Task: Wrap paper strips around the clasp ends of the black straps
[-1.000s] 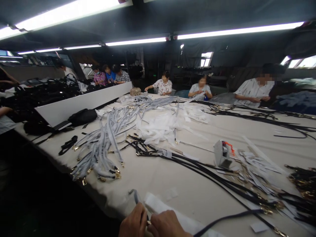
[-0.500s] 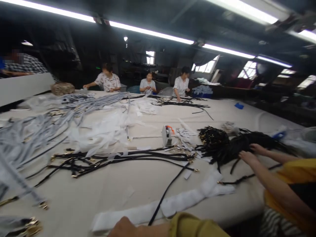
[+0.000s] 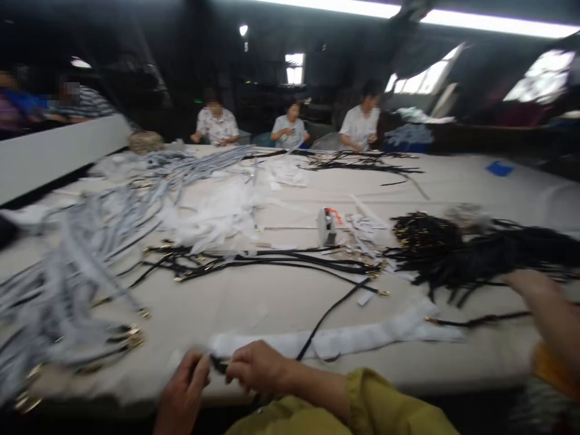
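At the near table edge, my left hand [image 3: 185,383] is closed with its fingertips pinched. Just to its right, my right hand [image 3: 259,365] is also closed. A short piece of black strap [image 3: 219,364] spans the gap between the two hands, gripped from both sides; its ends are blurred or hidden by fingers. Behind my right hand lies a long strip of white padding [image 3: 371,339]. A black strap with a gold clasp [image 3: 338,309] crosses that strip. Farther in, a bundle of black straps with gold clasps [image 3: 272,261] stretches across the table.
Grey-wrapped straps [image 3: 90,241] cover the left side. A tape dispenser [image 3: 325,228] stands mid-table beside paper scraps [image 3: 365,232]. A pile of black straps [image 3: 489,257] lies on the right, where a co-worker's arm [image 3: 544,302] reaches in. Several people sit across the table.
The view has swung left and tilted down. Both my hands now show, with black strap between them; before, only part of one hand showed. The co-worker's arm sits farther right in view.
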A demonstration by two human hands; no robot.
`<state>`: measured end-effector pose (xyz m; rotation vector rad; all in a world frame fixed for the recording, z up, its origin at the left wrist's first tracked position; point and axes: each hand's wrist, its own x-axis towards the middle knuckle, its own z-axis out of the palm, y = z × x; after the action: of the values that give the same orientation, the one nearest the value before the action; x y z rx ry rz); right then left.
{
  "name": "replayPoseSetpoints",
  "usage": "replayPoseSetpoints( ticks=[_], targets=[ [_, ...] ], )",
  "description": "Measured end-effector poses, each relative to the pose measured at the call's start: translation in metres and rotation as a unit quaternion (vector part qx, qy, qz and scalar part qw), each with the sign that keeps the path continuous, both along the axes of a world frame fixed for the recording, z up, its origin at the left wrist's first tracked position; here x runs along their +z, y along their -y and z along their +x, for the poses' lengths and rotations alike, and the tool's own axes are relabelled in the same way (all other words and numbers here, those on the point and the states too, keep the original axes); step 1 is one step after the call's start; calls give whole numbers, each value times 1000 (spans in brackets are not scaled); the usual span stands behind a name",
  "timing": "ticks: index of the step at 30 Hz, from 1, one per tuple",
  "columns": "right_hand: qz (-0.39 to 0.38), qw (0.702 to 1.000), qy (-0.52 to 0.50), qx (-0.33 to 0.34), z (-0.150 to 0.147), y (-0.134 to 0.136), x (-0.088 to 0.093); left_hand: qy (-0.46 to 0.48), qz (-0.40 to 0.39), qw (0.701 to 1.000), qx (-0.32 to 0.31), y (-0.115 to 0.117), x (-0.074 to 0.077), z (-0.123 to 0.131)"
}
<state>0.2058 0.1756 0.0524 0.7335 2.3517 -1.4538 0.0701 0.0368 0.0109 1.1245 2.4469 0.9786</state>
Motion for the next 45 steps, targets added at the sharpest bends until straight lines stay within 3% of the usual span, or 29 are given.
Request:
replayPoseSetpoints(
  ticks=[3, 7, 10, 13, 16, 20, 24, 28, 33, 38, 42, 45],
  targets=[
    [96, 992, -35, 79, 6, 0, 2, -41, -18, 999, -19, -3, 13, -5],
    [155, 970, -56, 177, 3, -1, 6, -139, -71, 985, -70, -3, 12, -8],
    [171, 965, -61, 187, -2, -1, 5, -182, -69, 976, -98, -1, 9, -2],
    [155, 975, -66, 147, -10, -4, -2, -220, -46, 969, -102, 1, 8, 4],
    [97, 990, -71, 67, -22, -6, -10, -243, -18, 968, -52, 5, 7, 10],
    [-77, 995, -57, -15, -34, -1, -17, -181, 14, 982, 44, 11, 2, 18],
    [-232, 970, -52, -46, -37, 4, -21, -91, 42, 989, 112, 7, -8, 24],
    [-282, 957, -52, -42, -38, 5, -22, -84, 50, 986, 134, 4, -10, 26],
    [-233, 971, -34, 51, -50, 10, -16, -71, 33, 983, 169, 25, 11, 22],
    [-64, 976, -53, 200, -83, 40, -4, -114, -37, 978, 169, 65, 33, 28],
    [14, 958, -53, 282, -106, 66, 2, -172, -81, 964, 187, 100, 31, 38],
    [-20, 944, -21, 328, -115, 68, -1, -177, -106, 944, 256, 130, 22, 36]
  ],
)
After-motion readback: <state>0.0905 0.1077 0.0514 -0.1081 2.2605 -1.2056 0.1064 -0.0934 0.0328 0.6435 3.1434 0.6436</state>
